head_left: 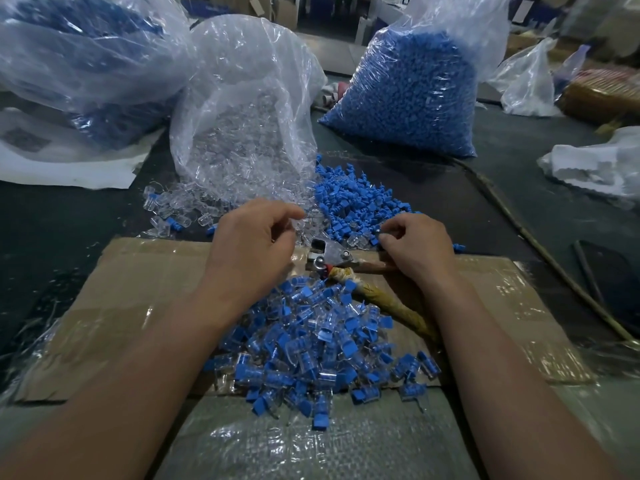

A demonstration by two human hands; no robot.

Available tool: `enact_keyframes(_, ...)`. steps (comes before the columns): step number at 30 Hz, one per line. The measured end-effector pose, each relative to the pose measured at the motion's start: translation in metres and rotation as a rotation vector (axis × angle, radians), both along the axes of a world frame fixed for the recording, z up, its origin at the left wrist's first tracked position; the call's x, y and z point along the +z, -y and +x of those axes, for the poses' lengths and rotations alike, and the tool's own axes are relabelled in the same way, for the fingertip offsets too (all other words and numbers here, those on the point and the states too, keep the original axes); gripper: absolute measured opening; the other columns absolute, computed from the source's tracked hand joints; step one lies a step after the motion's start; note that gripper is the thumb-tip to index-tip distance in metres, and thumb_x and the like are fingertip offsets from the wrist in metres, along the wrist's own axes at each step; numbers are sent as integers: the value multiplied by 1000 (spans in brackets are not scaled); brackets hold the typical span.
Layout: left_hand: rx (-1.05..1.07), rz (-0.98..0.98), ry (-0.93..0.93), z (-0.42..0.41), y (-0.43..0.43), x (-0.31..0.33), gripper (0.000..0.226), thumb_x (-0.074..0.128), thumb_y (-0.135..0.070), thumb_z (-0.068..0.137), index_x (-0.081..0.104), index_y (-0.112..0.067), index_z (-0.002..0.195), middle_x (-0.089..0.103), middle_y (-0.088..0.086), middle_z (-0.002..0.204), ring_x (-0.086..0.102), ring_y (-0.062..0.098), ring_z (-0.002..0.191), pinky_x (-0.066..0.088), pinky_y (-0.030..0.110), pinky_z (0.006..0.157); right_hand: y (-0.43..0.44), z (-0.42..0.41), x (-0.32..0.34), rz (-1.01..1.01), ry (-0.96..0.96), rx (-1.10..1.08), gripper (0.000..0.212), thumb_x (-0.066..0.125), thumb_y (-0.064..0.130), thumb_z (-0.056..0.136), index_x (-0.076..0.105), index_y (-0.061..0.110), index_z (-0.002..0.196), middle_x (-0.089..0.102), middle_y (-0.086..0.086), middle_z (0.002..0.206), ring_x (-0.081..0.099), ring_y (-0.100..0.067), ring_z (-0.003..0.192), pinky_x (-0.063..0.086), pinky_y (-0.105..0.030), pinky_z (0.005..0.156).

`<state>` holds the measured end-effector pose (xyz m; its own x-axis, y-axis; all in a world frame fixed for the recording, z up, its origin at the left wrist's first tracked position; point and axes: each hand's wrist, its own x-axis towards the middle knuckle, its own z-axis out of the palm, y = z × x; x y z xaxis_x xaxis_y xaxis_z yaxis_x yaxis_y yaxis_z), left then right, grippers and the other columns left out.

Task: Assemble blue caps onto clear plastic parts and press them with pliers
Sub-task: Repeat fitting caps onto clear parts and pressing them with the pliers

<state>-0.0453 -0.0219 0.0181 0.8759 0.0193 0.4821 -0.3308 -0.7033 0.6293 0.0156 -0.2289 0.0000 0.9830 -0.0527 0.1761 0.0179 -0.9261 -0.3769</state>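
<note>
Left hand (254, 239) grip curled among clear parts (311, 225), hold unclear; right hand (417, 245) grip pinches blue cap (378, 233); pliers (329, 254) lie unheld between them on cardboard (156, 271), so a loose pinch may drop the cap or seat it crooked.

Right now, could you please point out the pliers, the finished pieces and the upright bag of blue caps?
pliers (329, 253): head view, metal head.
finished pieces (311, 348): head view, middle of the heap.
upright bag of blue caps (408, 98): head view, its filled front.
</note>
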Motion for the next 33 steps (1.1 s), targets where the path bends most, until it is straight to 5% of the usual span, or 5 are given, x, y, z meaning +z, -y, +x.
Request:
enact_keyframes(4, 4, -16, -8, 0, 0, 0, 29, 60, 2, 82, 66, -9, 108, 51, -14, 78, 45, -10, 70, 35, 9, 73, -5, -1, 0, -45, -81, 129, 32, 56, 26, 90, 59, 26, 122, 55, -2, 110, 51, -20, 101, 42, -32, 84)
enact_keyframes(9, -13, -19, 16, 0, 0, 0, 25, 60, 3, 81, 69, -9, 102, 55, -8, 84, 44, -9, 74, 40, 22, 79, -7, -2, 1, 31, -61, 141, 16, 60, 17, 87, 68, 21, 100, 56, 10, 87, 50, -7, 81, 46, -30, 77)
enact_keyframes(16, 1, -115, -85, 0, -2, -3, 26, 62, -1, 82, 68, -18, 101, 54, -18, 76, 51, -5, 71, 42, 2, 66, -6, -1, -2, 70, -50, 149, 12, 53, 15, 92, 60, 15, 101, 50, 6, 93, 45, -9, 84, 34, -25, 72)
enact_keyframes(21, -19, -268, -181, -1, -2, -2, 32, 67, -5, 80, 59, -36, 73, 60, -16, 73, 59, 1, 70, 50, 13, 65, -4, -7, 7, 340, 57, 125, 9, 51, 13, 93, 57, 20, 95, 54, 9, 86, 52, -6, 79, 41, -18, 67)
enact_keyframes(33, -10, -447, -219, 2, 0, 18, 23, 66, -7, 81, 60, -26, 70, 64, -4, 69, 62, 6, 64, 51, 18, 62, -45, -33, 45, 683, 106, 383, 25, 60, 12, 87, 59, 36, 79, 62, 15, 75, 62, 1, 68, 51, -13, 64)
